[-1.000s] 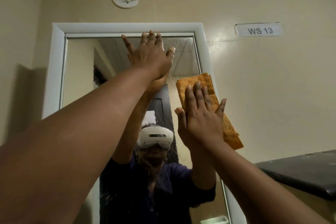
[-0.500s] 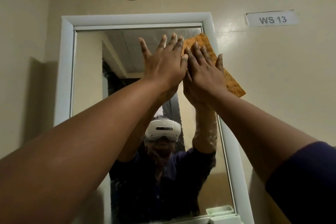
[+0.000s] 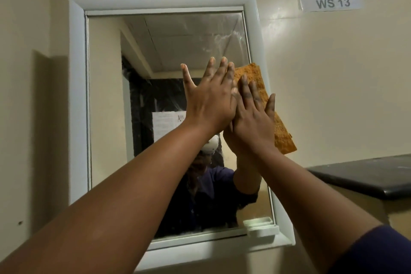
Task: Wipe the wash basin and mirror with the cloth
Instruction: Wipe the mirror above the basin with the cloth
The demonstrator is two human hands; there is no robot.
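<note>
Right of centre, my right hand (image 3: 251, 118) presses the cloth (image 3: 262, 87) flat on the mirror (image 3: 155, 73). Left hand (image 3: 209, 98) spread flat alongside, holding nothing. Cloth looks soft and light, so a palm over its middle should do.

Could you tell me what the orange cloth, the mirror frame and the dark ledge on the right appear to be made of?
Orange cloth: probably nubby microfibre or sponge cloth, matte.
Mirror frame: likely moulded plastic, smooth pale semi-gloss.
Dark ledge: possibly polished stone, faint sheen.

Dim, warm indoor light, a soft sheen on the wall (image 3: 289, 29), smears on the mirror (image 3: 178, 40), wide-angle bending at the edges.
</note>
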